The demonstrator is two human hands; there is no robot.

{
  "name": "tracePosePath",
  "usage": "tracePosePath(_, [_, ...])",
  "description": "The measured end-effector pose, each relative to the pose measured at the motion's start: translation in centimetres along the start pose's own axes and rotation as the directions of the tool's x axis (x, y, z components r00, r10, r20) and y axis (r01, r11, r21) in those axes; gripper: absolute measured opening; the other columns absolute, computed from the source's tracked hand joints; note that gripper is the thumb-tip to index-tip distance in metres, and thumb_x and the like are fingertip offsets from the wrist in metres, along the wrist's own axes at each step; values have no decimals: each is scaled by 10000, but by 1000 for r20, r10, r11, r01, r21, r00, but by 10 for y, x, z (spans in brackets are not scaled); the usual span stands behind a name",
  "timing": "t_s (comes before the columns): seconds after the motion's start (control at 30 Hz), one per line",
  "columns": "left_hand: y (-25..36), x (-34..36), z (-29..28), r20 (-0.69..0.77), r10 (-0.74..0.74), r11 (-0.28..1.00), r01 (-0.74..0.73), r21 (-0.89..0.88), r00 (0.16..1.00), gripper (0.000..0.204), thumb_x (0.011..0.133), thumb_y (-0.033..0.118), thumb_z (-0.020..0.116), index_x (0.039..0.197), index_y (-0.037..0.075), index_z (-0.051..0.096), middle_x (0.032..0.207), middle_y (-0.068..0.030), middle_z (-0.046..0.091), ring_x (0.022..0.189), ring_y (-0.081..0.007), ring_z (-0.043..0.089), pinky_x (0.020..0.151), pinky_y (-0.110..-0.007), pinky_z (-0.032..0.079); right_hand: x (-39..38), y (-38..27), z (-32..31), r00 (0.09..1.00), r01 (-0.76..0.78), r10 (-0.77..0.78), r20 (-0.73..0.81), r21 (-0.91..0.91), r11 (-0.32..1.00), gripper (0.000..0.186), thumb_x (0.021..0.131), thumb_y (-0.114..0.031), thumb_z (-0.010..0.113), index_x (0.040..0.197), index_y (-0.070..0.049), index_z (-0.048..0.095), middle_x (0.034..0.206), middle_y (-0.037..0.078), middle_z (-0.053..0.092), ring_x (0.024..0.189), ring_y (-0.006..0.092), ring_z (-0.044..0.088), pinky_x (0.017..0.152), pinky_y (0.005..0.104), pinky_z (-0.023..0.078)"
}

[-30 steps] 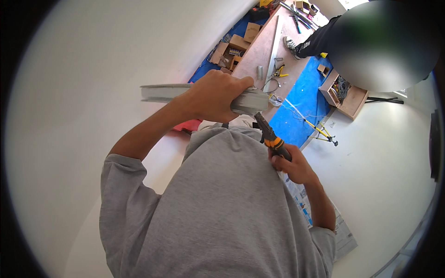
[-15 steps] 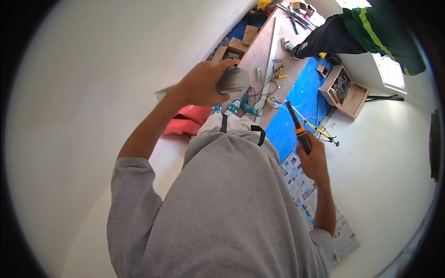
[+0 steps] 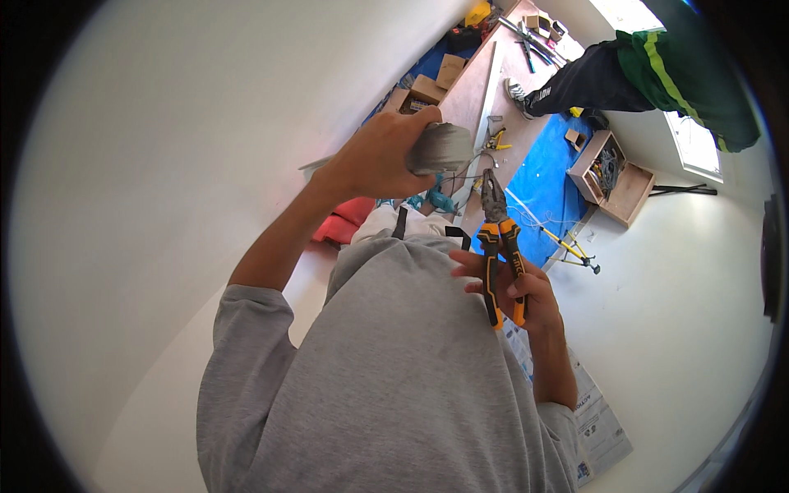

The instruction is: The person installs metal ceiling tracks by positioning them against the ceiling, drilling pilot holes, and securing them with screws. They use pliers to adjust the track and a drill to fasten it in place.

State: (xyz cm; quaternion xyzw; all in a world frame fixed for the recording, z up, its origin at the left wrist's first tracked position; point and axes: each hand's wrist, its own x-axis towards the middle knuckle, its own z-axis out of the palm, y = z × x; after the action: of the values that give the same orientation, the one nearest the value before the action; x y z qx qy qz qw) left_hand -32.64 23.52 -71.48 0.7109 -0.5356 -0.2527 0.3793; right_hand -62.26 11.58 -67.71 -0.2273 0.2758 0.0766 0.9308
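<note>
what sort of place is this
Most likely a room under renovation or fit-out: a bright blue plastic-looking sheet is spread below, an open brown wooden box holds tangled grey cable, and the right hand holds black-and-orange metal pliers.

The pliers [image 3: 496, 212], toward two o'clock, had a head of dull grey metal, while their handles seemed to be of matt plastic. At one o'clock, the channel piece [image 3: 446, 150] looked metallic, with a streaky, dull finish. The shirt [image 3: 394, 345] at six o'clock was of matt cloth. The platform [image 3: 462, 92], also at one o'clock, appeared wooden and matt. The newspaper [image 3: 598, 415] at four o'clock was of paper, and the wall [image 3: 205, 164] at ten o'clock was smooth.
</note>
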Motion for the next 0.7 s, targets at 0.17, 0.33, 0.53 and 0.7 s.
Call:
tracePosePath(0.17, [-11,-3,2,-102,8,975,-31,-218,995,556,714,95,759,1201,48,495,860,-159,669,799,-363,674,797,-414,533,12,5,-11,981,-17,-21,-195,-190,982,736,725,3,454,1460,-22,437,1249,223,641,1113,297,649,909,370,529])
tracePosePath(0.33, [2,-5,-18,-446,-6,997,-32,-77,895,535,810,118,702,1281,57,457,958,-136,624,844,-318,652,805,-408,532,42,26,-4,927,147,-252,-277,-349,926,680,795,97,409,1464,-31,413,1183,191,652,1043,284,685,915,395,566])
tracePosePath(0.53, [19,-26,13,-477,-339,877,88,-473,811,574,848,120,753,1335,66,456,1026,-162,645,1008,-341,673,878,-411,549,71,28,9,820,360,-475,-318,-358,861,733,775,131,411,1487,-39,361,1337,263,602,1150,378,674,996,498,580])
tracePosePath(0.7, [-11,-51,23,-576,-568,576,-216,-788,588,404,984,78,688,1357,2,554,1218,-95,692,1128,-182,661,982,-348,535,89,24,10,846,413,-492,-208,-327,850,827,773,146,396,1557,-88,273,1411,311,542,1237,458,619,1041,561,544])
